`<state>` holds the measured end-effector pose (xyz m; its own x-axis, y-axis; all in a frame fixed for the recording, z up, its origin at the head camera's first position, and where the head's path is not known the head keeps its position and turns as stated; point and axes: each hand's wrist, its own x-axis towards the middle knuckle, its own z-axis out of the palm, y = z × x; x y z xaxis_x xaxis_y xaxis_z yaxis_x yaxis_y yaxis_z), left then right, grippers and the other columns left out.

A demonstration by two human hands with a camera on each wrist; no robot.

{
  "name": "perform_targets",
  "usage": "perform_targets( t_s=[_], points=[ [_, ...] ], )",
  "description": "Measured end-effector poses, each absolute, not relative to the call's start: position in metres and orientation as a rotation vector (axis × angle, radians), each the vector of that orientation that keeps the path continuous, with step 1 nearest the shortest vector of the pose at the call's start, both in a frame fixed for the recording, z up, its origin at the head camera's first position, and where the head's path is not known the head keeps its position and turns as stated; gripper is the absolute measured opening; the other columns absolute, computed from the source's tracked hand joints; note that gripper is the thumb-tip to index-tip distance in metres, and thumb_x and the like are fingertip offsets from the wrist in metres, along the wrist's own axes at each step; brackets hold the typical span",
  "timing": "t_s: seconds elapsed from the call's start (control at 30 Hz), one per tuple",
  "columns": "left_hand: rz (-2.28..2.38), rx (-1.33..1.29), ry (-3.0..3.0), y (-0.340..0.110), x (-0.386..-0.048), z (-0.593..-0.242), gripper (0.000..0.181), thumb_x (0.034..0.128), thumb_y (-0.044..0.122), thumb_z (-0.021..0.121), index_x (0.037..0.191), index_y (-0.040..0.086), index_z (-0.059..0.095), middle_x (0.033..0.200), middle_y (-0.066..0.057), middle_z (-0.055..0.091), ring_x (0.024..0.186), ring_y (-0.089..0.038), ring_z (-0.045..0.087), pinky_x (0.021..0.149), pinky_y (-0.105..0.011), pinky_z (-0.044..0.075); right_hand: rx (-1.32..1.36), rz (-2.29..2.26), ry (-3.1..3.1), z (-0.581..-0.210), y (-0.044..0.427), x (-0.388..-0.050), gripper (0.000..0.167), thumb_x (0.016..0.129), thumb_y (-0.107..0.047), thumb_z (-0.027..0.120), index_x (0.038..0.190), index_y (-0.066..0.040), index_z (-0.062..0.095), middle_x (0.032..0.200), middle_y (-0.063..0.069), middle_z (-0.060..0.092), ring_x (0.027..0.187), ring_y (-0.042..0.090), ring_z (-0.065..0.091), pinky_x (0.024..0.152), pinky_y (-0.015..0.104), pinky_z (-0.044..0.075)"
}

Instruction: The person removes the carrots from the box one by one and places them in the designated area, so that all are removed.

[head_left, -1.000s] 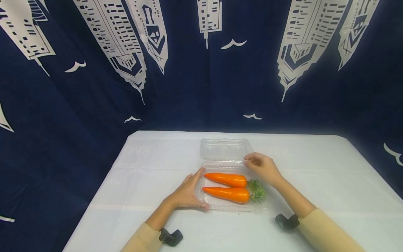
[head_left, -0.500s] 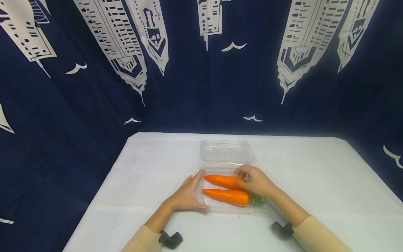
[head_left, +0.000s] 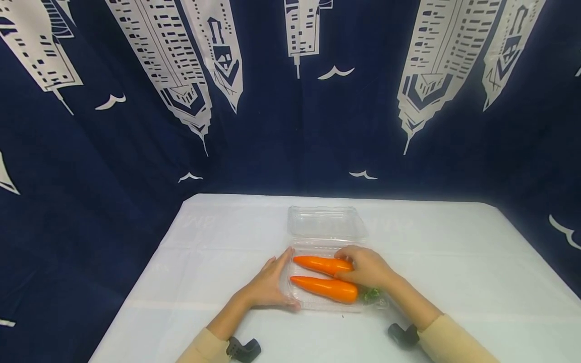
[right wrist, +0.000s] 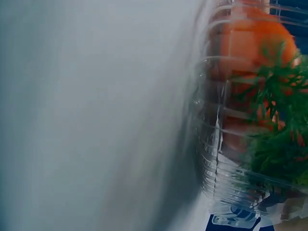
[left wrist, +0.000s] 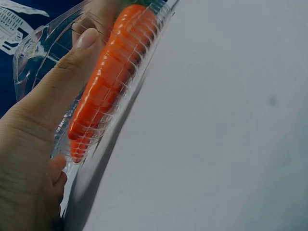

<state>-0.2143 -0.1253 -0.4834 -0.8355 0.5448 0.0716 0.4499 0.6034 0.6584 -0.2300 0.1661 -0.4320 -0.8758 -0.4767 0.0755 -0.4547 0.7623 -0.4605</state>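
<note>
Two orange carrots, the rear one (head_left: 313,263) and the front one (head_left: 324,288), lie side by side in a clear plastic box (head_left: 331,305) whose lid (head_left: 324,222) is folded back behind it. My left hand (head_left: 269,285) spans the box's left end, thumb and fingers spread along its corners. With thumb and fingers, my right hand (head_left: 368,267) grips the thick end of the rear carrot. Green leaves (head_left: 371,295) show partly beneath that hand. Through the ribbed wall, the left wrist view shows a carrot (left wrist: 103,79) beside my left thumb; the right wrist view shows leaves (right wrist: 279,139) close up.
The box rests on a white-covered table (head_left: 218,272). Beyond the table's rear edge hangs a dark blue curtain (head_left: 290,151) with white building and bird prints. A dark device is strapped at each wrist.
My right hand has moved from beside the lid's hinge, down and slightly left, onto the rear carrot and now grips it. My left hand stays at the box's left end.
</note>
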Motion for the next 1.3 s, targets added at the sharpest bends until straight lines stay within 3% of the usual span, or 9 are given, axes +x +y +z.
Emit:
perform_targets(
  t_s=[0.67,0.97,1.3],
  points=[
    [1.065,0.838,2.690,-0.126,-0.215,-0.484,0.134,0.0597,0.057,0.087,0.157,0.009,0.009,0.161,-0.009,0.018,0.146,-0.024,0.021,0.119,-0.047,0.007,-0.776,-0.836,2.899,-0.436,0.169,-0.229,0.045,0.075,-0.035,0.082,0.113,-0.013,0.071,0.108,-0.001,0.070,0.102,0.024,0.062,0.092,0.050,0.049],
    [1.070,0.791,2.680,-0.125,-0.214,-0.483,0.135,0.0583,0.058,0.087,0.158,0.013,0.009,0.162,-0.007,0.017,0.146,-0.027,0.020,0.118,-0.049,0.009,-0.801,-1.192,2.789,-0.437,0.177,-0.231,0.039,0.076,-0.027,0.083,0.111,-0.019,0.069,0.095,-0.011,0.064,0.087,0.016,0.056,0.080,0.040,0.049],
    [1.070,0.781,2.701,-0.125,-0.211,-0.484,0.134,0.0575,0.055,0.089,0.158,0.013,0.010,0.161,-0.008,0.018,0.145,-0.037,0.018,0.115,-0.055,0.015,-0.595,-1.489,2.837,-0.432,0.178,-0.226,0.038,0.077,-0.018,0.082,0.109,-0.011,0.064,0.096,0.000,0.065,0.083,0.023,0.055,0.070,0.035,0.050]
  ],
)
